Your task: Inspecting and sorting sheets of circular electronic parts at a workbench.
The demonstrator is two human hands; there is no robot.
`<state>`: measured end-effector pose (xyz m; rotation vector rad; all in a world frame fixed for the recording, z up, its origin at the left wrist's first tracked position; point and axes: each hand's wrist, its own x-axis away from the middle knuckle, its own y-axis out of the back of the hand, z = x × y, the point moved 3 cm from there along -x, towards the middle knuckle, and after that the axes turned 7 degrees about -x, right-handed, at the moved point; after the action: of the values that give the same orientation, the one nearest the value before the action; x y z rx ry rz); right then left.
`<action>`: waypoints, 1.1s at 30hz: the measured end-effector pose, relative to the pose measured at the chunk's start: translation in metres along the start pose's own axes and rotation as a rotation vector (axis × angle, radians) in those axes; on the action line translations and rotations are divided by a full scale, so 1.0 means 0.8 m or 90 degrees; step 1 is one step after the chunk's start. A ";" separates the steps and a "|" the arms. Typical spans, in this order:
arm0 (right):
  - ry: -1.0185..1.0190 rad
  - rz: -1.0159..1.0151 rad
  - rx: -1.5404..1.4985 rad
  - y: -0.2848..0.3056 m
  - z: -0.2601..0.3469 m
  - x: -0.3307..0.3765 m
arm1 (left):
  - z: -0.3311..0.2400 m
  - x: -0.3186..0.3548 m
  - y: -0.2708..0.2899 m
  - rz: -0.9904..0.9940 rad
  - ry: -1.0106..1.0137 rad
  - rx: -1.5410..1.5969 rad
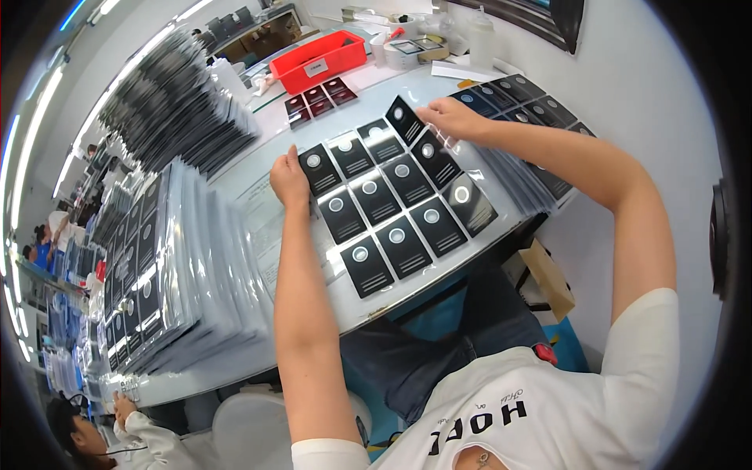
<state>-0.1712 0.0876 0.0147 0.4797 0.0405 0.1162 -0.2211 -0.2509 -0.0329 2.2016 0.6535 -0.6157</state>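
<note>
A clear pocket sheet lies on the white table, filled with several black cards, each with a round silver disc. My left hand presses flat on the sheet's left edge beside the top-left card. My right hand pinches one black card at the sheet's upper right corner, tilted at the pocket there.
Tall stacks of filled sheets stand to my left, another stack further back. A red tray and loose black cards lie at the far side. More filled sheets lie under my right arm. Another person sits at lower left.
</note>
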 end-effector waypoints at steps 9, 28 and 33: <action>0.293 -0.070 0.338 0.020 -0.005 0.020 | -0.018 0.009 -0.028 0.254 0.154 0.231; 0.288 -0.439 0.035 0.090 -0.020 0.363 | -0.192 0.157 -0.058 0.562 -0.080 0.818; 0.189 -0.545 0.001 0.093 -0.061 0.450 | -0.253 0.230 -0.064 0.538 -0.080 0.712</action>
<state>0.1755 0.2194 0.0019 0.4106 0.5298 -0.6540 -0.0687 -0.0184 -0.0480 3.0237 -0.9230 -0.7101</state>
